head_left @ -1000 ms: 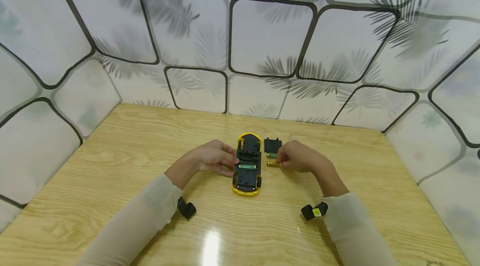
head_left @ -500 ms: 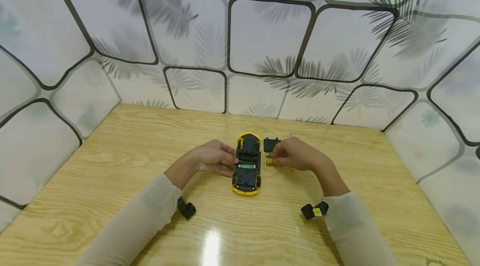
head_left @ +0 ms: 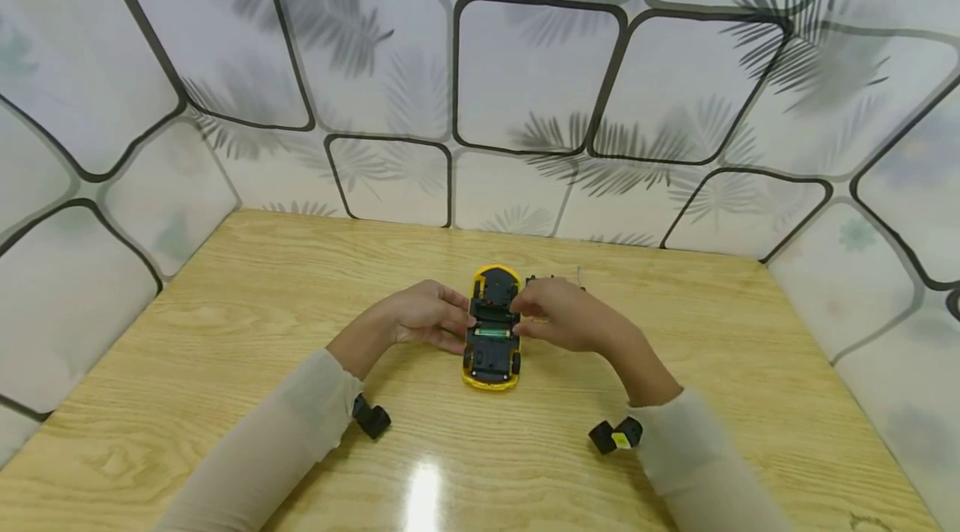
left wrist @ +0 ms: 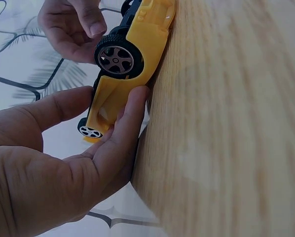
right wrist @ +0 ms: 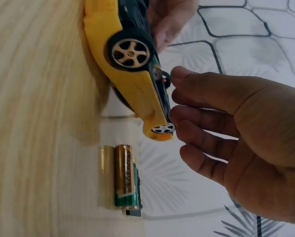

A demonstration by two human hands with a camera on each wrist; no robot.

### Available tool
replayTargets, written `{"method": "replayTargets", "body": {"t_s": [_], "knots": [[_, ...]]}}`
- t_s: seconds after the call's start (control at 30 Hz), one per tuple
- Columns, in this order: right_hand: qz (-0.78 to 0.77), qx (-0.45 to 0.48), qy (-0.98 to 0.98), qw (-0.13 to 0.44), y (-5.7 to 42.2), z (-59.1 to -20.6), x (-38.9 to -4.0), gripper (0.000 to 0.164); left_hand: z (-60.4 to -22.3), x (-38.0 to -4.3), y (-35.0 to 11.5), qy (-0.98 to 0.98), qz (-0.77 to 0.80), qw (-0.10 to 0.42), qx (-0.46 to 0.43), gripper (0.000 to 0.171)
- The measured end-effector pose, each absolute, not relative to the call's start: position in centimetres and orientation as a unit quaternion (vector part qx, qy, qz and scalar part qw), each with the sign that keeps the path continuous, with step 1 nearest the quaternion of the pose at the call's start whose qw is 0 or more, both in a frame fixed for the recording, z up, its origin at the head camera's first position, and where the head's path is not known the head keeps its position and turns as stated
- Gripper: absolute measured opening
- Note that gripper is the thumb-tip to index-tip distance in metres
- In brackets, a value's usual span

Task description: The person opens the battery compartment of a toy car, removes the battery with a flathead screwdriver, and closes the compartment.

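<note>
A yellow toy car (head_left: 491, 361) stands belly-up on the table, its black underside and battery bay uncovered. A green battery (head_left: 492, 333) lies across the bay. My left hand (head_left: 423, 317) grips the car's left side, thumb near the underside edge and fingers along the yellow body, as the left wrist view shows. My right hand (head_left: 573, 315) is at the car's right edge, thumb and fingertips apart beside the bay; nothing is plainly seen between them. A gold battery (right wrist: 124, 170) lies on the table below the right hand in the right wrist view, a green one partly hidden behind it.
A black battery cover (right wrist: 134, 212) lies beyond the loose batteries, mostly hidden by the right hand in the head view. The wooden table (head_left: 315, 265) ends at patterned walls (head_left: 397, 182) at the back and sides.
My right hand has moved left from above the loose batteries to the car's right edge. My left hand keeps its hold on the car, which stays in place.
</note>
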State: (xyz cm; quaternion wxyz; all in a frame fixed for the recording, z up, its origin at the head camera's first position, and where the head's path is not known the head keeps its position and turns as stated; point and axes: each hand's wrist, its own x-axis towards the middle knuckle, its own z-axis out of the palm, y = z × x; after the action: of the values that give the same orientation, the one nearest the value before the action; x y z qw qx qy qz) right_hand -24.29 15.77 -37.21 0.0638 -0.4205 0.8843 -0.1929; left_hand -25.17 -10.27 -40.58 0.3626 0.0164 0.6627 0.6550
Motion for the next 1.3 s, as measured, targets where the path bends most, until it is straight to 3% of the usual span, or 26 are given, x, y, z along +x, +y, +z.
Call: {"method": "replayTargets", "body": {"t_s": [0.3, 0.77, 1.3], "knots": [[-0.156, -0.422, 0.89, 0.073, 13.8, -38.0, -23.8, 0.029, -40.6, -25.2, -10.3, 0.66, 0.656, 0.365, 0.023, 0.05], [-0.191, -0.43, 0.876, 0.102, 13.7, -38.8, -23.8, 0.02, -40.7, -25.2, -10.3, 0.662, 0.654, 0.364, 0.024, 0.051], [-0.212, -0.41, 0.882, 0.095, 13.8, -38.0, -23.5, 0.016, -40.7, -25.2, -10.3, 0.661, 0.655, 0.366, 0.024, 0.055]]}}
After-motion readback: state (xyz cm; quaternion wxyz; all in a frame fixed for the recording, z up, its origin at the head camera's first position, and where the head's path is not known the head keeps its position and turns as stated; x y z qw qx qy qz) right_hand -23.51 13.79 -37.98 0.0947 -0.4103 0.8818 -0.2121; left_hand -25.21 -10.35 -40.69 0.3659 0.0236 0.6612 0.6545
